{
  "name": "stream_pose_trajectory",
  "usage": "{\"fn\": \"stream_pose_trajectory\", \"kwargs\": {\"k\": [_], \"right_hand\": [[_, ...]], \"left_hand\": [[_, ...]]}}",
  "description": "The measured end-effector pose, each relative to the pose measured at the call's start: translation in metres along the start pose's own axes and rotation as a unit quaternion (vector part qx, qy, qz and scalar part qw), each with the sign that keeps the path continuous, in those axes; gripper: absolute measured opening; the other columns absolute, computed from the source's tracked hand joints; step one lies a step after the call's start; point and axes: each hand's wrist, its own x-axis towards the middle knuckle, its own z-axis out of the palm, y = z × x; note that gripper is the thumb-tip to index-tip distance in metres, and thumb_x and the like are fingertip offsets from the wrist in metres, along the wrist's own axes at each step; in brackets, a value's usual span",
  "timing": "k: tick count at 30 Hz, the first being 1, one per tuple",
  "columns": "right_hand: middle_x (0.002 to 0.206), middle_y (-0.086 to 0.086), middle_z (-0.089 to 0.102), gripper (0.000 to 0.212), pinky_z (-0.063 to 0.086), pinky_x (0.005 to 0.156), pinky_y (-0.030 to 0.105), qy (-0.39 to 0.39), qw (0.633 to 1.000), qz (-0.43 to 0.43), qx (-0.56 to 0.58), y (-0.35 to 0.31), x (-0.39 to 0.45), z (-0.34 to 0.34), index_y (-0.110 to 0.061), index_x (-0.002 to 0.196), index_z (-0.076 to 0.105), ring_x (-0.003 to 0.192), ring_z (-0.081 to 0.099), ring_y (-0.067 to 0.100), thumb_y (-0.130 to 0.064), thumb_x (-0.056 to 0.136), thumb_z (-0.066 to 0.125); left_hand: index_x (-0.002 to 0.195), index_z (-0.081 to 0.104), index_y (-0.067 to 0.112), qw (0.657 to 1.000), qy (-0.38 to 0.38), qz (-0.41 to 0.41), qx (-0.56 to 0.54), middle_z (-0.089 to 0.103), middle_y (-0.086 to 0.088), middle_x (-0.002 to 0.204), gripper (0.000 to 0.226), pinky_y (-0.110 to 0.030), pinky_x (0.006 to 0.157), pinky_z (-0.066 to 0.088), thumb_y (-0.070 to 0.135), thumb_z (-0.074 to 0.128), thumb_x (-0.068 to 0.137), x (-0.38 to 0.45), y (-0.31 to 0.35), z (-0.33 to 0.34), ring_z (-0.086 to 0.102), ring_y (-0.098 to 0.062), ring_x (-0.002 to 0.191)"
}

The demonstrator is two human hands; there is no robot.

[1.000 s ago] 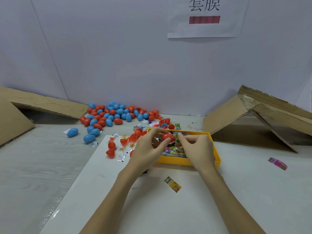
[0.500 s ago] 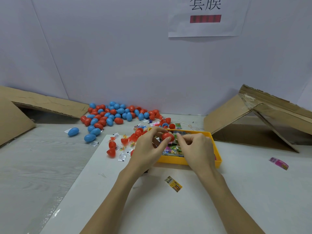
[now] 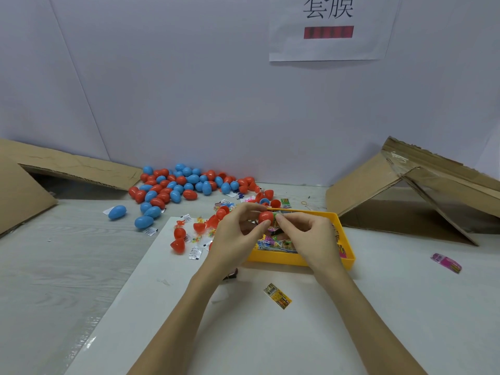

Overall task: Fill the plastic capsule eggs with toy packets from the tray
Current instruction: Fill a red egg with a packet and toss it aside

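My left hand (image 3: 236,234) pinches a red capsule egg half (image 3: 265,217) between thumb and fingers, just above the yellow tray (image 3: 297,259). My right hand (image 3: 307,234) meets it from the right, its fingertips closed on a small green toy packet (image 3: 276,215) at the egg's opening. Colourful toy packets (image 3: 273,243) fill the tray, partly hidden by both hands. Open red egg halves (image 3: 178,240) lie left of the tray. A pile of red and blue closed eggs (image 3: 178,185) sits at the back by the wall.
A yellow packet (image 3: 277,296) lies on the white sheet near me and a pink packet (image 3: 446,263) far right. Small white sachets (image 3: 195,253) are scattered left of the tray. Flattened cardboard leans at the left (image 3: 27,190) and right (image 3: 405,198).
Both hands stay together over the tray with the red egg half. The right fingertips have closed in tighter against the egg's opening.
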Motion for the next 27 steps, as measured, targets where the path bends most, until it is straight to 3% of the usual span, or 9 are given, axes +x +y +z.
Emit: {"fn": "stream_pose_trajectory", "kwargs": {"k": [4,7,12,16,22,27], "right_hand": [[0.097,-0.011,0.08,0.016,0.06,0.075,0.021,-0.022,0.991,0.046,0.122,-0.0018,0.0003,0.0003,-0.035,0.098,0.075,0.095,0.075,0.006,-0.022,0.09,0.079],[0.107,-0.011,0.077,0.021,0.06,0.084,0.025,-0.008,0.994,0.039,0.103,-0.0016,0.0019,0.0008,-0.03,0.111,0.077,0.103,0.071,0.004,-0.022,0.091,0.078],[0.098,-0.023,0.077,0.02,0.058,0.074,0.015,-0.005,0.994,0.024,0.105,-0.0022,0.0016,0.0012,-0.035,0.107,0.077,0.097,0.07,-0.006,-0.022,0.092,0.077],[0.099,-0.022,0.077,0.02,0.056,0.072,0.013,-0.008,0.994,0.016,0.109,-0.0029,0.001,0.0016,-0.033,0.108,0.078,0.097,0.07,-0.007,-0.021,0.092,0.077],[0.108,-0.009,0.078,0.024,0.062,0.088,0.032,-0.017,0.994,0.032,0.1,-0.0059,-0.0009,0.0025,-0.024,0.116,0.077,0.106,0.072,0.01,-0.02,0.093,0.076],[0.105,-0.012,0.078,0.023,0.062,0.084,0.028,-0.023,0.995,0.028,0.097,-0.007,-0.0019,0.0024,-0.026,0.115,0.077,0.103,0.072,0.006,-0.019,0.093,0.076]], "left_hand": [[0.121,0.067,0.014,0.999,-0.003,-0.015,-0.032,0.075,0.0,0.107,0.03,-0.037,0.083,0.063,0.021,0.073,0.093,0.0005,0.0014,-0.0008,0.074,-0.014,0.093],[0.122,0.066,0.012,1.0,-0.002,-0.014,-0.024,0.075,-0.002,0.105,0.03,-0.039,0.08,0.064,0.022,0.072,0.094,0.0004,0.0027,-0.0004,0.075,-0.015,0.089],[0.124,0.066,0.012,0.999,-0.001,-0.022,-0.027,0.075,-0.003,0.104,0.033,-0.041,0.079,0.064,0.024,0.072,0.094,0.0016,0.0036,-0.0012,0.075,-0.016,0.088],[0.122,0.067,0.016,1.0,-0.003,-0.019,-0.023,0.075,0.0,0.104,0.03,-0.042,0.078,0.064,0.026,0.072,0.094,0.0021,0.0032,-0.0025,0.074,-0.016,0.089],[0.121,0.067,0.024,1.0,0.003,-0.001,-0.026,0.074,0.005,0.111,0.029,-0.038,0.077,0.064,0.024,0.074,0.093,0.0023,0.0035,-0.0037,0.074,-0.013,0.094],[0.128,0.069,0.022,0.999,0.023,0.017,-0.033,0.073,0.006,0.117,0.033,-0.039,0.083,0.063,0.023,0.072,0.095,-0.0009,0.0031,-0.0001,0.072,-0.011,0.101]]}}
